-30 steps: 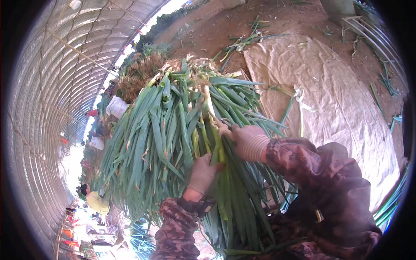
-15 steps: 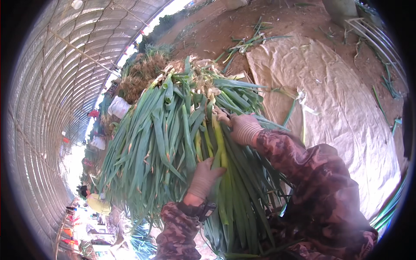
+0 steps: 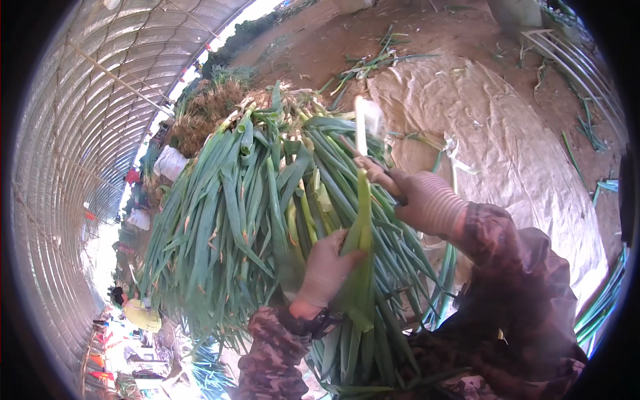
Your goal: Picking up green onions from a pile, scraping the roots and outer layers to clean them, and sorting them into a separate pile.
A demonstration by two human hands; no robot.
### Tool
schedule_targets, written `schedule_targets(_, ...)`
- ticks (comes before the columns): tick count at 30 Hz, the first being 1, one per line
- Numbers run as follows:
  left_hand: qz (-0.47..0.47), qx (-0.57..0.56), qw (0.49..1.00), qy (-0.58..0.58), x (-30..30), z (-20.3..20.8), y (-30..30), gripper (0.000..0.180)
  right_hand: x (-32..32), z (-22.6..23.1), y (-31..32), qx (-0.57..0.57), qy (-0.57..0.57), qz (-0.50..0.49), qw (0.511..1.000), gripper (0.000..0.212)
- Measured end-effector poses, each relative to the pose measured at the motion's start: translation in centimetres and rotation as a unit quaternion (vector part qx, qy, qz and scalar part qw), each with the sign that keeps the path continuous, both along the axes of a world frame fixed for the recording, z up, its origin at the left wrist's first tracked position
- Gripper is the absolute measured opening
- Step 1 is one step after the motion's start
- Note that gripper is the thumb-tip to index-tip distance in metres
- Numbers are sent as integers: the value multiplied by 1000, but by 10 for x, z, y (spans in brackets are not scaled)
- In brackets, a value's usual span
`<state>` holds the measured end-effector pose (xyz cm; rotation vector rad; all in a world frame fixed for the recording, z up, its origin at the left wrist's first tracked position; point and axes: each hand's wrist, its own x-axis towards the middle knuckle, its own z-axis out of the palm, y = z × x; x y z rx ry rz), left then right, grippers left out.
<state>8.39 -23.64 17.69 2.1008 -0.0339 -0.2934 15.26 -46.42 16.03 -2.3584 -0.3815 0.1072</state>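
A large heap of green onions (image 3: 207,207) with long green leaves lies before me, root ends away from me. One green onion (image 3: 362,207) stands lifted off the heap, its white stem up and its leaves hanging toward me. My right hand (image 3: 417,193), in a tan glove with a ribbed cuff, is closed around it just below the white part. Something dark shows by those fingers; I cannot make out what it is. My left hand (image 3: 328,267), also gloved, is closed on its leaves lower down. A blur surrounds the onion's root end.
A tan sheet (image 3: 500,140) covers the ground to the right, with bare soil beyond it. Loose leaves (image 3: 373,67) are scattered behind the heap. White metal bars (image 3: 567,67) stand at far right. A person in yellow (image 3: 141,315) is at far left, under an arched roof (image 3: 87,160).
My right hand has drawn one green onion up out of the heap and moved right and slightly nearer. My left hand has moved slightly right and now grips that onion's leaves.
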Motion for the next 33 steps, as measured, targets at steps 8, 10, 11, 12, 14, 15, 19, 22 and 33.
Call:
schedule_targets(8, -155, 153, 975, -52, 38, -10, -55, 35, -14, 2, -50, 27, 33, -43, 998, 50)
schedule_targets(10, -226, 123, 965, -51, 31, -21, -51, 31, -22, 7, -46, 64, 58, 2, 996, 53)
schedule_targets(11, -190, 120, 969, -99, 31, -23, -37, 31, -25, 8, -40, 99, 85, 48, 990, 56)
schedule_targets(12, -109, 209, 959, -154, 31, -22, -19, 32, -24, 1, -32, 112, 49, 100, 987, 57)
schedule_targets(14, -4, 354, 900, -253, 30, -15, 17, 35, -40, 3, -21, 120, 45, 132, 983, 54)
schedule_targets(15, 28, 417, 860, -294, 29, -21, 43, 37, -44, 5, -13, 101, 45, 162, 981, 53)
schedule_targets(19, 44, 478, 870, -112, 26, -31, 60, 45, -54, -3, 2, 28, 48, 205, 977, 50)
schedule_targets(22, 44, 482, 870, -93, 24, -40, 59, 49, -53, -9, 6, 22, 31, 166, 985, 47)
schedule_targets(33, 198, 200, 944, -170, 24, -79, 71, 46, -102, 4, 10, -14, 24, 194, 981, 51)
